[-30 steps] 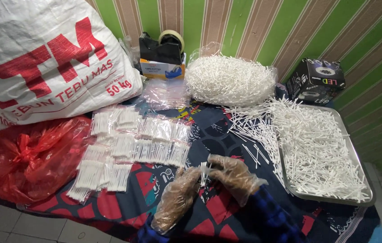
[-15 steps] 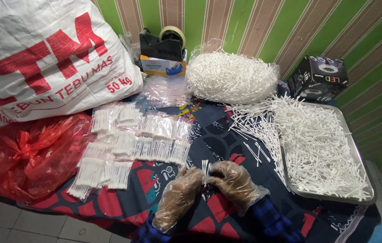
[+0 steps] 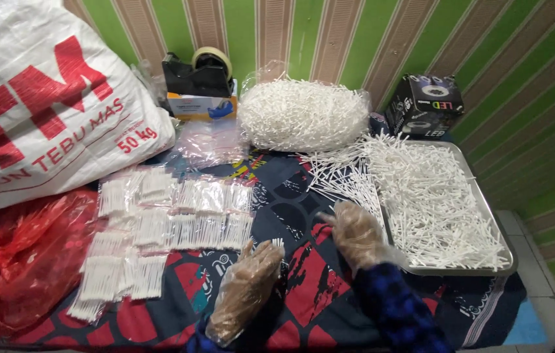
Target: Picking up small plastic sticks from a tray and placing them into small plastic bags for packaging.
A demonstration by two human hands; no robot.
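1. Holding a small bunch of white cotton swabs (image 3: 276, 244) upright, the left hand (image 3: 246, 287), in a clear plastic glove, has its fingers closed on the bunch low over the patterned cloth on the counter (image 3: 303, 287).
2. The right hand (image 3: 356, 232), also gloved, lies flat with fingers spread and gripping nothing, at the edge of the loose swabs (image 3: 346, 180) spilled just beside the metal tray (image 3: 486, 216).
3. Judgement: the pick-up goes best if the right fingers draw off a few parallel swabs from the spill's edge rather than raking the heap, and if the left keeps its bunch's ends level so new ones join flush.
4. Filled clear packets (image 3: 179, 212) lie in rows to the left, well apart from the tray; a bulk bag of swabs (image 3: 300, 114) sits behind.
5. Against the earlier frames: both hands then met on the bunch at centre; the right has now left it and moved to the loose swabs. The view has also shifted, showing less of the white sack (image 3: 48, 111).
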